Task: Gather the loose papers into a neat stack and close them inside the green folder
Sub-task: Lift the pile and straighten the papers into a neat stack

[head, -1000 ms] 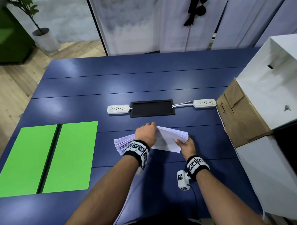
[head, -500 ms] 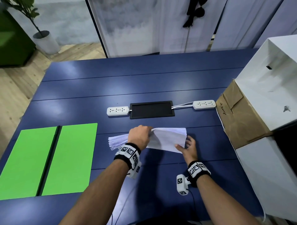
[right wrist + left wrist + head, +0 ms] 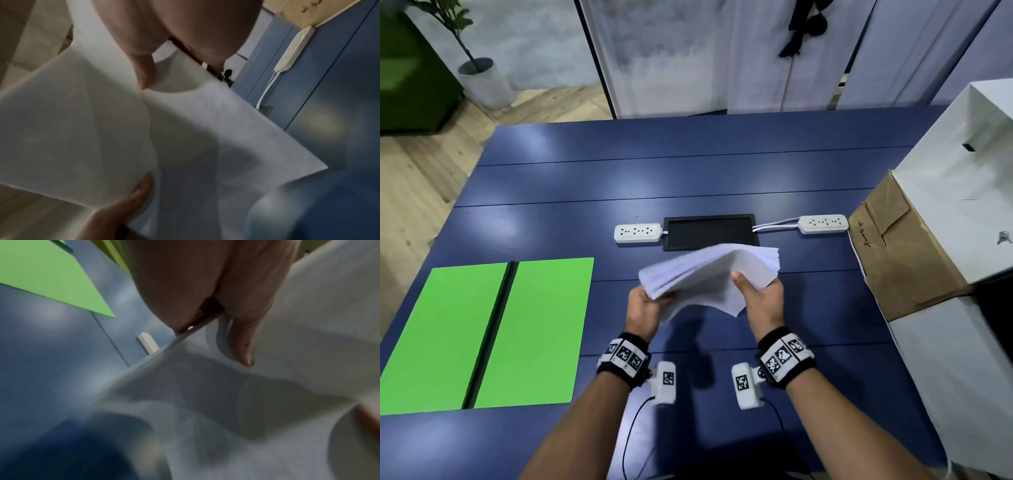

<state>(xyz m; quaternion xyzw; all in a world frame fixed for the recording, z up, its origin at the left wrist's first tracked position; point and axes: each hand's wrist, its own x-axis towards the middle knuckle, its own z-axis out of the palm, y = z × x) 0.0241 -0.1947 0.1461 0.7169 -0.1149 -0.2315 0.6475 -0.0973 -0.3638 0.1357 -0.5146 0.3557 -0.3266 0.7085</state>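
From the head camera, both hands are holding the papers (image 3: 709, 274) up off the blue table (image 3: 688, 178), the sheaf bowing upward in the middle with its edges fanned and uneven. The left hand (image 3: 645, 308) is gripping the left end, fingers curled underneath, while the right hand (image 3: 760, 299) is clamping the right end with the thumb lying on top. The green folder (image 3: 482, 335) is lying open and flat well off to the left, its dark spine running down the middle. Behind the sheaf, a black panel (image 3: 710, 231) is sitting between two white power strips (image 3: 637, 233), and a cardboard box (image 3: 900, 250) is leaning against white boxes at the right edge. Over to the left wrist camera: the left thumb (image 3: 242, 340) is pressing down on the top sheet, the papers' edge is cutting diagonally across the frame, and a corner of the folder is showing top left; the picture is blurred. On the right wrist camera, the right thumb (image 3: 144, 71) is pinning the top sheet, and a fingertip of the left hand is curling onto the sheaf's lower edge.
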